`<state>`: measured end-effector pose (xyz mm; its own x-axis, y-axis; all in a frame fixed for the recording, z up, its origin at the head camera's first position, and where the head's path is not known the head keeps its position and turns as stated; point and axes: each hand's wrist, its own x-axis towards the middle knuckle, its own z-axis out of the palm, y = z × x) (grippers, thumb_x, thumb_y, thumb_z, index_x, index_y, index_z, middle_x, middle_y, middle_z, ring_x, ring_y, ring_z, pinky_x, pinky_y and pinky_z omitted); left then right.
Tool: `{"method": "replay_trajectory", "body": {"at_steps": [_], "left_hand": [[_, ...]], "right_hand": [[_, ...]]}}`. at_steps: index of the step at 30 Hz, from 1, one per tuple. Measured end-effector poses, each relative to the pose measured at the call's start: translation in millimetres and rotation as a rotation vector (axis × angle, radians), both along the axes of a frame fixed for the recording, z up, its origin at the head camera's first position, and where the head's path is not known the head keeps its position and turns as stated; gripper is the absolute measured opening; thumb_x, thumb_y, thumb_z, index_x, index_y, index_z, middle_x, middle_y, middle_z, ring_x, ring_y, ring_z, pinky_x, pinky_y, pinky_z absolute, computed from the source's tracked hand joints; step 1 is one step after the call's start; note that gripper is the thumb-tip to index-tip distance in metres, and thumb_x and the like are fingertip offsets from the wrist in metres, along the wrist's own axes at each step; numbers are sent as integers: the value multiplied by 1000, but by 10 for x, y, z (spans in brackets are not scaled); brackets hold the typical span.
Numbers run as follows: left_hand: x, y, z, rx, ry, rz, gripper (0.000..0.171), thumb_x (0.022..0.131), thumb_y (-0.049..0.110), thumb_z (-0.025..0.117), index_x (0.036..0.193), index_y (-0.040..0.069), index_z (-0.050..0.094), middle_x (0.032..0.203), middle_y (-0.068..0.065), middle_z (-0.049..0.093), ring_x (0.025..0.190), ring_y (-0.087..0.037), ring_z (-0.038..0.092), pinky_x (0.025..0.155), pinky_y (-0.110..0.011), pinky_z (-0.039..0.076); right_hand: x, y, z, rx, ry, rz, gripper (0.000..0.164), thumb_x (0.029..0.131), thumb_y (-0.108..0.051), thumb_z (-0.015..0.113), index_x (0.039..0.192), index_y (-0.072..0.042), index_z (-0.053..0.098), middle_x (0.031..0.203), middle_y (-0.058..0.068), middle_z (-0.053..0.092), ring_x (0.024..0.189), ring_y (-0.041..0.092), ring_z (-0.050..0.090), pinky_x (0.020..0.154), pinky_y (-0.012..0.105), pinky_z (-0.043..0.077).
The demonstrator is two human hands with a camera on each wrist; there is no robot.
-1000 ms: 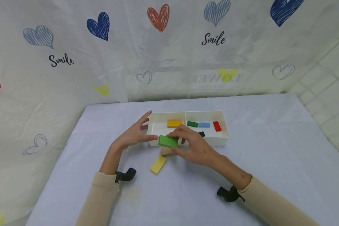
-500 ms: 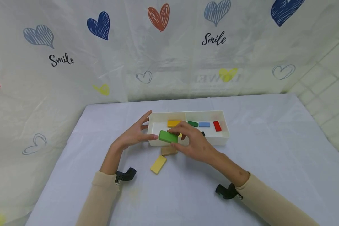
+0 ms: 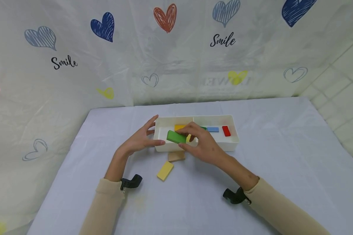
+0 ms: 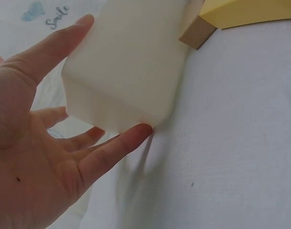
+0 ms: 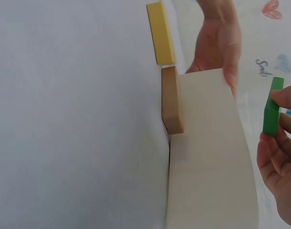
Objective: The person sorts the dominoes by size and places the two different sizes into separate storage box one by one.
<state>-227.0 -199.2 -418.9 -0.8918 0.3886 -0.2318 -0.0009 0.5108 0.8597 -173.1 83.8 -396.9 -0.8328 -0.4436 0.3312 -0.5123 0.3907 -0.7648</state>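
A green block (image 3: 176,136) is pinched between the thumb and fingers of my right hand (image 3: 204,147), above the front wall of a white divided box (image 3: 232,146). My left hand (image 3: 139,137) touches the box's left end, its fingers spread and fairly straight; in the left wrist view the thumb (image 4: 64,43) rests near the rim. Inside the box are an orange-yellow block (image 3: 179,127) and a yellow block partly behind my right hand. The right compartment has a blue block (image 3: 213,129), a red block (image 3: 226,131) and a mostly hidden dark green one.
A tan wooden block (image 3: 176,156) lies against the box's front wall. Just before it, a yellow block (image 3: 165,171) rests on the white tablecloth (image 3: 176,209). Behind the table hangs a curtain (image 3: 182,52) printed with hearts.
My right hand has risen slightly and moved away from me with the green block, uncovering more of the tan block and covering more inside the box. My left hand stays put.
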Motion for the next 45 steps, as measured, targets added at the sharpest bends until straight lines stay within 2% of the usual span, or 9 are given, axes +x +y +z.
{"method": "replay_trajectory", "body": {"at_steps": [13, 19, 24, 31, 39, 45], "left_hand": [[-13, 9, -8, -6, 3, 2, 111, 85, 44, 85, 167, 41, 11, 173, -2, 20, 159, -34, 30, 117, -64, 41], [-3, 15, -6, -6, -2, 1, 109, 86, 43, 85, 166, 43, 11, 174, -3, 19, 159, -34, 30, 117, -63, 41], [15, 21, 9, 7, -5, -3, 109, 85, 43, 85, 165, 47, 11, 174, -3, 19, 159, -33, 31, 117, -62, 42], [18, 19, 12, 7, 0, -5, 111, 85, 43, 86, 166, 44, 11, 174, -4, 19, 159, -34, 31, 117, -62, 42], [16, -13, -12, 2, 0, -6, 110, 85, 43, 86, 165, 47, 10, 173, -3, 20, 158, -32, 32, 116, -61, 43], [18, 2, -5, 1, 3, -9, 111, 85, 43, 85, 166, 43, 10, 174, -4, 18, 159, -33, 30, 117, -62, 42]], "right_hand": [[-93, 16, -27, 49, -8, -34, 44, 89, -12, 83, 130, -17, 71, 116, 0, 64, 105, 16, 63, 87, 40, 58], [-126, 9, -26, 58, -21, -53, 45, 89, -12, 84, 132, -16, 71, 119, 0, 64, 108, 17, 63, 90, 39, 58], [-158, 1, -26, 72, -22, -61, 47, 89, -13, 83, 134, -14, 70, 119, 2, 64, 110, 20, 63, 93, 41, 58], [-196, -9, -40, 62, -23, -61, 48, 89, -10, 83, 134, -10, 69, 119, 4, 64, 109, 23, 64, 94, 46, 59], [-222, -38, -69, 36, -23, -56, 48, 88, -6, 83, 133, -11, 70, 118, 6, 65, 107, 23, 65, 92, 47, 59], [-233, -39, -64, 40, -31, -64, 41, 88, -8, 83, 128, -11, 73, 117, 4, 65, 106, 22, 65, 93, 47, 59]]}}
